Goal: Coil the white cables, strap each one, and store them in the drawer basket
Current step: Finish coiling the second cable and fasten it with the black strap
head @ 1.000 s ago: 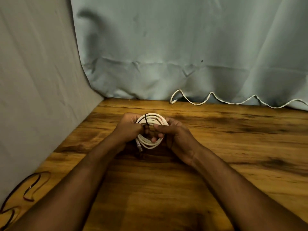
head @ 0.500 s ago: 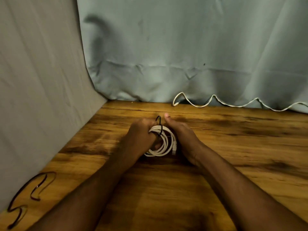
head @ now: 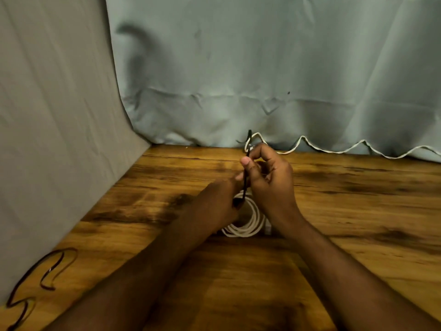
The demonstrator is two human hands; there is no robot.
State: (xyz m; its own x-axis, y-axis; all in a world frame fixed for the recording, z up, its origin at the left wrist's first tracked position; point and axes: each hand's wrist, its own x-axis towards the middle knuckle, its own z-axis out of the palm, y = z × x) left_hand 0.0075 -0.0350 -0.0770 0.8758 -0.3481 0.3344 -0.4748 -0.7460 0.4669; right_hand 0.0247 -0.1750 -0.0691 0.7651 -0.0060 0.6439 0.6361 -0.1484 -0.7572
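Both forearms enter from the lower edge, converging toward centre. Left hand, at 9 o'clock of the right, is knuckles up with fingers curled downward (fingertips hidden). Right hand is raised, wrist at 5 o'clock of its knuckles, thumb and forefinger pinched together, remaining fingers curled. The hands touch.

Two white cables show: one coiled cable between the hands, one loose cable along the curtain. One black strap stands upright; one dark wire lies at left. Two hands are visible.
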